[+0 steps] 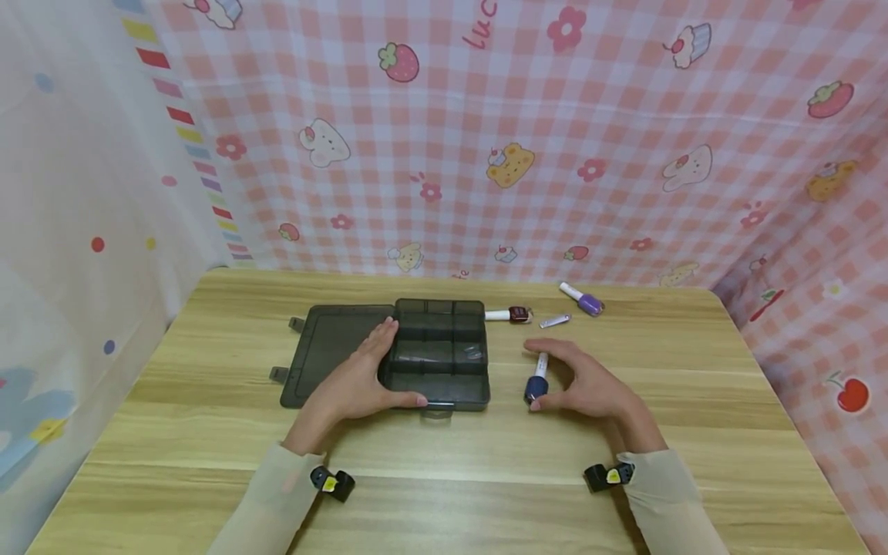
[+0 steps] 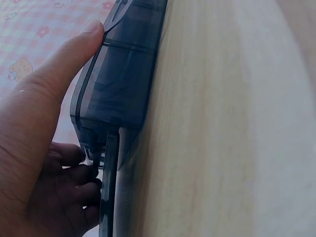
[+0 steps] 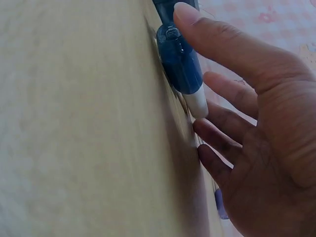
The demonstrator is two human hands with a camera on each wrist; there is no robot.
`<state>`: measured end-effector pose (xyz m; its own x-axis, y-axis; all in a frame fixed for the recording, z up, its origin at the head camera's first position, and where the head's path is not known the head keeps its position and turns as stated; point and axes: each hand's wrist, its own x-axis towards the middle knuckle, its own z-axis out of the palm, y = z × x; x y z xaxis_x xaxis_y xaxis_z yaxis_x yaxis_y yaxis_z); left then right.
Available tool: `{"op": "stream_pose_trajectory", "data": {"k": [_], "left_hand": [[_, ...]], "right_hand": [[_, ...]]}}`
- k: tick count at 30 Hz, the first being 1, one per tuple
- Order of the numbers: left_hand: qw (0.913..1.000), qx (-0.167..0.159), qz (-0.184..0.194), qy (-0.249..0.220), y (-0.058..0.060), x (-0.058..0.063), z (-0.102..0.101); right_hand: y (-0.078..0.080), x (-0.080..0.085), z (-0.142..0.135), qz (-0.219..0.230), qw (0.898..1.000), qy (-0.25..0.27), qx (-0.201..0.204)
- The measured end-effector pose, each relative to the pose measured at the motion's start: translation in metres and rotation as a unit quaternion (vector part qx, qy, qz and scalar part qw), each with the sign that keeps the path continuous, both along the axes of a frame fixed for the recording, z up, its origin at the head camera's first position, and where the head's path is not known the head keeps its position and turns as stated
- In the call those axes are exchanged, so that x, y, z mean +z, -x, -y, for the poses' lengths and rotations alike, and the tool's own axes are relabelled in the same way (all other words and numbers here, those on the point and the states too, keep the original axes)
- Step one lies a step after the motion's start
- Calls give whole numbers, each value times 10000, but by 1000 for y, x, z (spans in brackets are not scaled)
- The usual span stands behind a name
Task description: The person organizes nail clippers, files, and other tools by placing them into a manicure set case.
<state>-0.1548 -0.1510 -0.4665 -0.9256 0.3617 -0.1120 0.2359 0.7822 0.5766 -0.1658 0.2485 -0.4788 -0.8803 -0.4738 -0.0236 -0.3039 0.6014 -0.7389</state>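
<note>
A smoky dark plastic organizer box [image 1: 435, 356] lies unfolded on the table, its lid [image 1: 333, 339] laid back to the left. My left hand [image 1: 354, 384] rests over the hinge side, thumb at the front rim and fingers stretched toward the back. In the left wrist view the thumb [image 2: 89, 42] lies along the box's top edge. A navy nail polish bottle [image 1: 536, 387] with a white cap lies right of the box. Around it my right hand [image 1: 590, 385] is spread, thumb by the bottle's base and loosely bent fingers beyond the cap.
Behind the bottle lie a dark red nail polish [image 1: 519, 314] against the box's right side, a nail clipper [image 1: 555, 321] and a purple nail polish [image 1: 590, 304]. A pink checked curtain [image 1: 472, 154] hangs along the wooden table's [image 1: 430, 493] back edge.
</note>
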Motion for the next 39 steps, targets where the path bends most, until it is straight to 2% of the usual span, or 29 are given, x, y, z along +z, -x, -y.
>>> {"op": "stream_pose_trajectory", "data": {"k": [5, 14, 23, 30, 39], "left_hand": [[10000, -9, -1, -29, 0, 0, 0], [10000, 12, 48, -26, 0, 0, 0], [10000, 1, 0, -23, 1, -2, 0], [10000, -5, 7, -46, 1, -2, 0], [10000, 21, 17, -72, 0, -2, 0]], "right_hand": [[0, -3, -5, -13, 10000, 55, -48], [0, -4, -8, 184, 9985, 174, -485], [2, -9, -13, -232, 9970, 224, -698], [2, -11, -17, -253, 9944, 445, -925], [4, -11, -17, -527, 9918, 169, -1153]]}}
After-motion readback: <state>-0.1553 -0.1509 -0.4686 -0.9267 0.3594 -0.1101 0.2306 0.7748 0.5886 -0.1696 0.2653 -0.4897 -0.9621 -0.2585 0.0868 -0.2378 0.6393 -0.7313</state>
